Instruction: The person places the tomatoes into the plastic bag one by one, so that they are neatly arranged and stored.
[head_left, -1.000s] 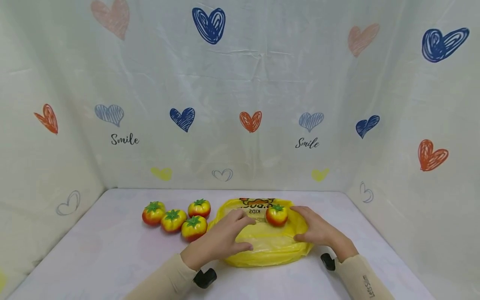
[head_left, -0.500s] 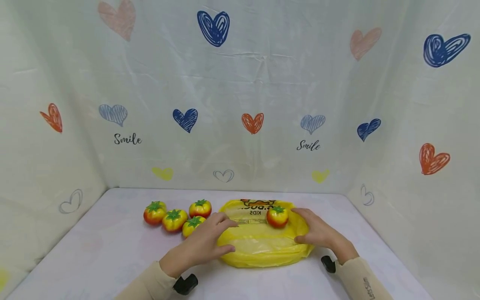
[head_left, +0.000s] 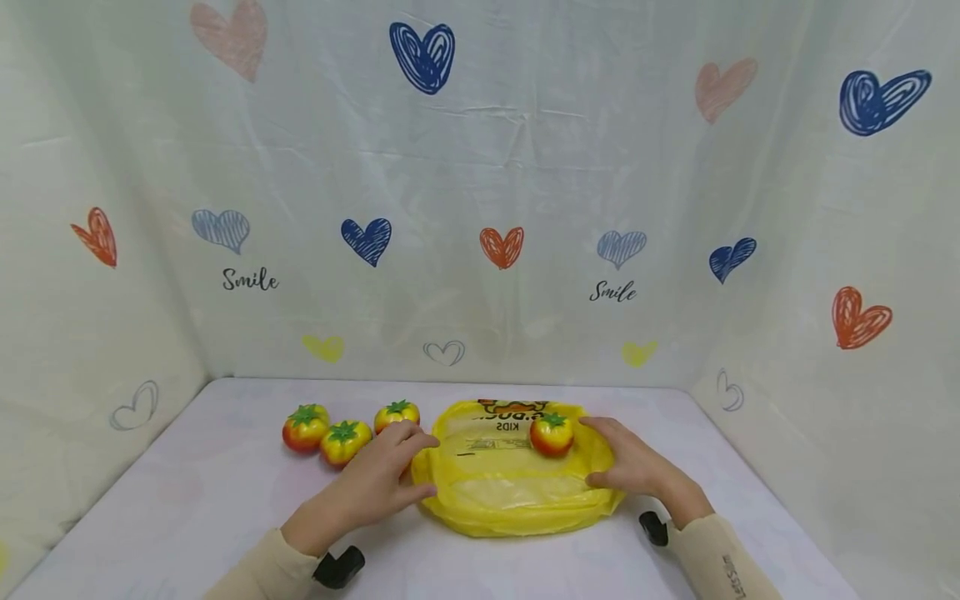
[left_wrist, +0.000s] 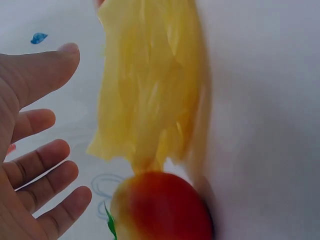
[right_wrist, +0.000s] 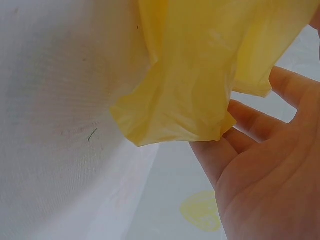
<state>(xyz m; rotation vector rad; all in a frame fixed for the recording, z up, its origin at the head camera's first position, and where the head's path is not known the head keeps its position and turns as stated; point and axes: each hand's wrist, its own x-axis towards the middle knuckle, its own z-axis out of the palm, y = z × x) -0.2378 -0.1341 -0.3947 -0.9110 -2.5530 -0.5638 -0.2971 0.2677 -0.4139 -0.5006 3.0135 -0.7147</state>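
A yellow plastic bag [head_left: 517, 493] with dark mirrored print lies flat on the table, and one red-and-yellow toy tomato [head_left: 551, 435] sits on it. My left hand [head_left: 371, 483] hovers beside the bag's left edge with fingers spread, holding nothing. It hides most of one toy tomato in the head view; the left wrist view shows a tomato [left_wrist: 162, 207] below its fingers. My right hand [head_left: 637, 462] is at the bag's right edge, thumb and fingers apart. In the right wrist view its fingers [right_wrist: 255, 122] extend behind the bag's crumpled edge [right_wrist: 180, 120].
Three other toy tomatoes stand left of the bag: one at the far left [head_left: 306, 428], one in front [head_left: 346, 442] and one partly covered at the back [head_left: 396, 413]. A white curtain [head_left: 450, 167] printed with hearts surrounds the white table [head_left: 187, 500].
My left hand has moved left, from over the bag to beside its left edge, and now covers the nearest tomato. My right hand and the tomato on the bag have stayed put.
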